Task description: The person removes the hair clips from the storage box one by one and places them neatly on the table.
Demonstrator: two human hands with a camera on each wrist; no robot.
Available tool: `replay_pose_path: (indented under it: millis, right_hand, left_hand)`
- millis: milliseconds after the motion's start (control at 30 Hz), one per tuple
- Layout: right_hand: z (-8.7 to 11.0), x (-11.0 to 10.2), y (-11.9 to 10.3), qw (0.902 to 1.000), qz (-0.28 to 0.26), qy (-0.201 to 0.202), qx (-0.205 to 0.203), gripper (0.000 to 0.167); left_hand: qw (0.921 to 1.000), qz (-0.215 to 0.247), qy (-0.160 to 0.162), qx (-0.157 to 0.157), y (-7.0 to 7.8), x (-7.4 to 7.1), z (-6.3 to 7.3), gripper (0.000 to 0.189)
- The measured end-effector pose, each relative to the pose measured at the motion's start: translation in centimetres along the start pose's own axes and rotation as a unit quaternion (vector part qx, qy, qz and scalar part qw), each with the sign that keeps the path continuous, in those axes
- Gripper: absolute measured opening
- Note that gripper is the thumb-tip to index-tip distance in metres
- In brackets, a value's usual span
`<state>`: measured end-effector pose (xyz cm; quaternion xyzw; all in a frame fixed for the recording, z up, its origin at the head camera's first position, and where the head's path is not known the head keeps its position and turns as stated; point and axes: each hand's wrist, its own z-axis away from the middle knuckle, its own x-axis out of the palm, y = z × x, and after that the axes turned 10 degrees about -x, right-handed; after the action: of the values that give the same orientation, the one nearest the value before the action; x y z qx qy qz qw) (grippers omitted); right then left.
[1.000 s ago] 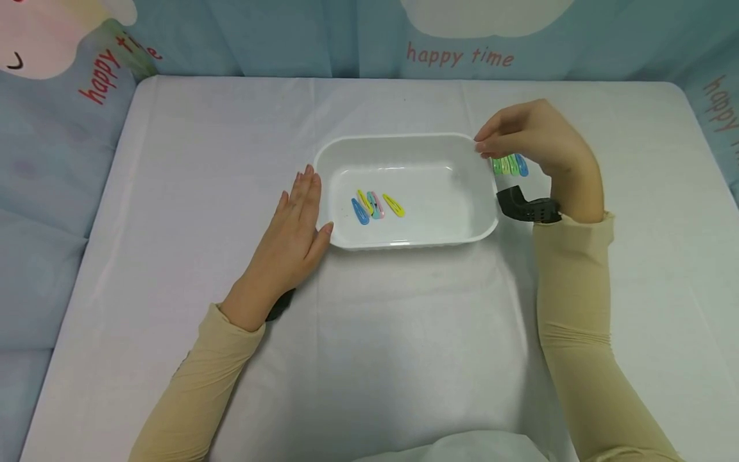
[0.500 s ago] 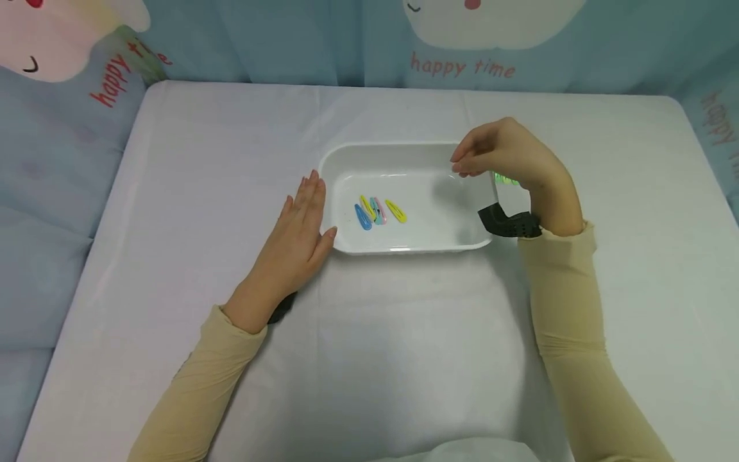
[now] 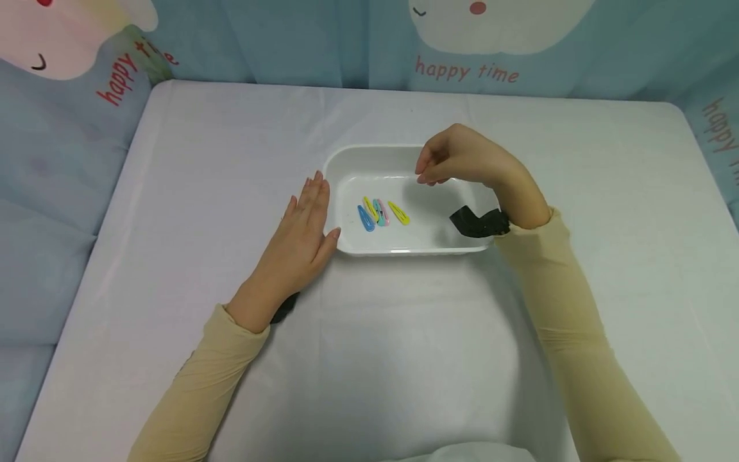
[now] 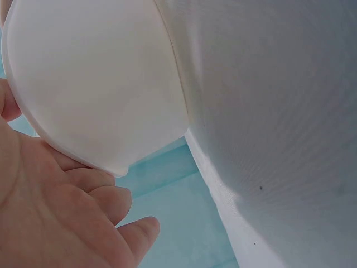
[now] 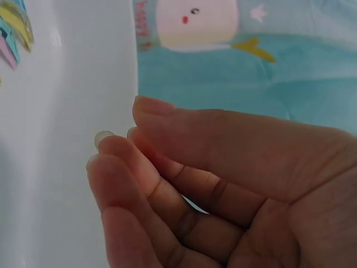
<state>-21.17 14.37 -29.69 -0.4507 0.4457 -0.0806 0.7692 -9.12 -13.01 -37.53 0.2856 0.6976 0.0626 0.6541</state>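
A white tray (image 3: 369,156) holds several snap hair clips at its left: a blue clip (image 3: 365,219), a yellow, a teal and a pink one close together, and another yellow clip (image 3: 398,213) slightly apart. My left hand (image 3: 297,234) lies along the tray's left end, fingers straight against the rim, as the left wrist view also shows. Above the tray's right half hovers my right hand (image 3: 462,157), its fingers loosely bent and thumb close to them. In the right wrist view nothing shows between the thumb (image 5: 162,114) and fingertips.
A white cloth (image 3: 404,333) covers the table under the tray. Behind the table hangs a blue printed curtain (image 3: 288,45). A black wrist mount (image 3: 479,222) on the right arm hangs over the tray's right end.
My right hand has moved left from the tray's right rim to above its interior. Clips seen on the table right of the tray are now hidden behind that arm. The left hand stays put.
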Motion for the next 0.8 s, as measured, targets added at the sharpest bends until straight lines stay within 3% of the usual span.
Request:
replay_pose_path:
  millis: [333,800]
  right_hand:
    - [-2.4,1.7,-0.6,0.999,-0.012,-0.04,0.012,0.011]
    - [-3.7,2.5,0.5,0.9952,-0.03,-0.082,0.043,0.006]
  left_hand:
    - [1.0,-0.004,0.001,0.0,-0.1,0.0,0.0,0.066]
    - [1.0,-0.002,-0.001,0.001,-0.1,0.1,-0.1,0.066]
